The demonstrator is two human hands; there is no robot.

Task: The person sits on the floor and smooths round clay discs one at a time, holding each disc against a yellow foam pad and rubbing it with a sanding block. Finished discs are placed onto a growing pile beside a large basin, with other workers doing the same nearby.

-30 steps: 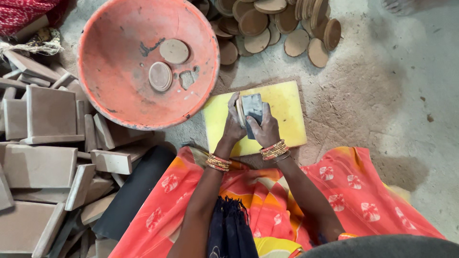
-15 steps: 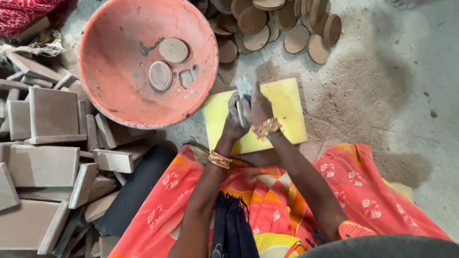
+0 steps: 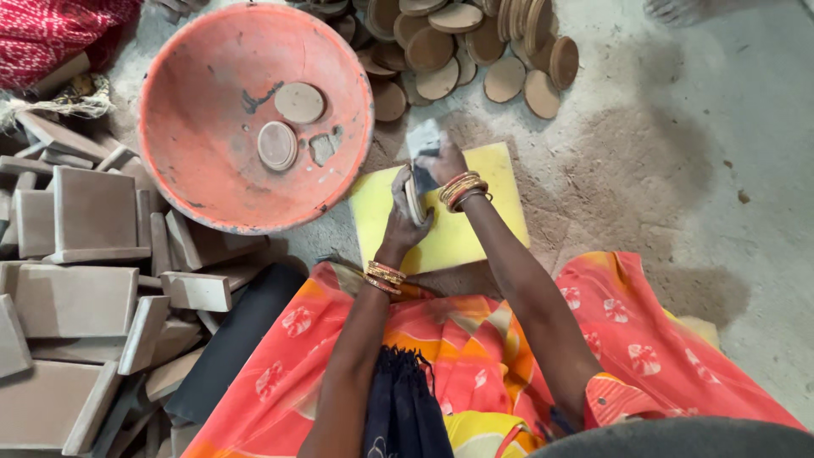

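Left hand [image 3: 405,222] clenched round a round clay disc [image 3: 415,200], held on edge over the yellow pad [image 3: 454,242]. Right hand [image 3: 443,163] grips a grey sheet [image 3: 424,140], pressed against the disc's upper edge; hands touching at the disc. Gold and red bangles on both wrists.

Pad lies flat on the grey cement floor [image 3: 678,170], just in front of the person's lap, which is draped in orange-pink cloth [image 3: 475,339]. Dusty patch of floor right of the pad.

Orange basin [image 3: 254,114] just left of the pad, rim near its corner. Inside: 2 whole discs plus 2 small broken bits.

Pile of discs [image 3: 462,51] on the floor beyond the pad, some flat, some stacked on edge; over 15, exact count unclear.

Heap of square clay tiles [image 3: 85,280] far left, jumbled, roughly 15 to 20. Black slab [image 3: 233,339] beside the heap, against the cloth. Red patterned fabric [image 3: 51,34] top left corner.
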